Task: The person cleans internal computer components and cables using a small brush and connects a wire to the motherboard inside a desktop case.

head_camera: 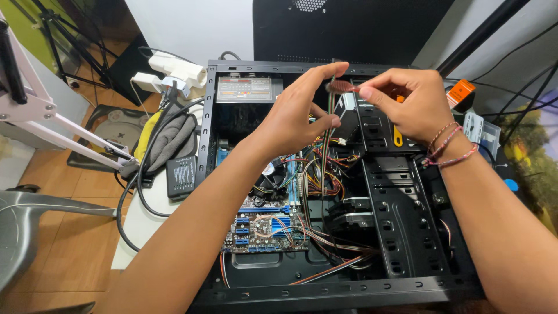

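Bright, even daylight-type fill across the head view, strongest at upper left where the white wall (192,26) and white table (136,227) run close to blown out; shadows are soft, with the deepest ones inside the open black computer case (407,232) around the motherboard (264,224). Focus is sharp mid-frame on the left hand (302,110), right hand (407,102) and wire bundle (326,139); forearms at the bottom edge go soft. Wide-angle lens distortion bows the case rim and stretches the corners; no hard glare, just mild sheen on the grey chair (35,227).
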